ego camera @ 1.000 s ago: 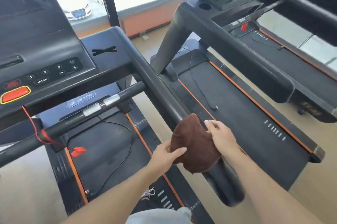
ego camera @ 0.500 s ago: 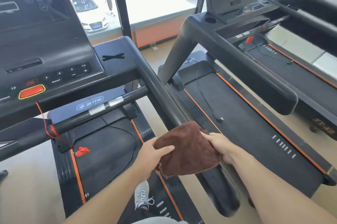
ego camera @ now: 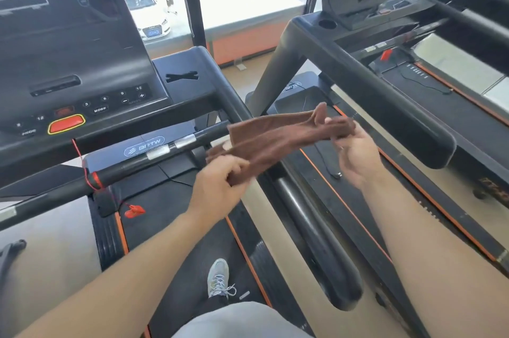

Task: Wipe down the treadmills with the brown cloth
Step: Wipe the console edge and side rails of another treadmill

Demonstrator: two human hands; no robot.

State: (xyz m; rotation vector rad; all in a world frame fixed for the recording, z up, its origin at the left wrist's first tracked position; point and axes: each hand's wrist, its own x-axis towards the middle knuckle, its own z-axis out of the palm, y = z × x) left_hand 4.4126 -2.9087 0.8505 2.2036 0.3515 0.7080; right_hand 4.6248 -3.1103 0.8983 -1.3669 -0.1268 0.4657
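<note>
Both hands are now lifting the brown cloth [ego camera: 278, 139] off the right handrail [ego camera: 314, 230], where it lay a second ago, and stretching it in mid-air. Left hand [ego camera: 217, 186] is gripping its near-left end; right hand [ego camera: 355, 156] is pinching the far-right end, other fingers loose. Refolding before more wiping seems likely.

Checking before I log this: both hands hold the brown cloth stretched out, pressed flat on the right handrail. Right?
Not quite. In the head view the left hand and right hand do hold the cloth stretched between them, but it is lifted in the air above the handrail, not pressed on it.
</note>
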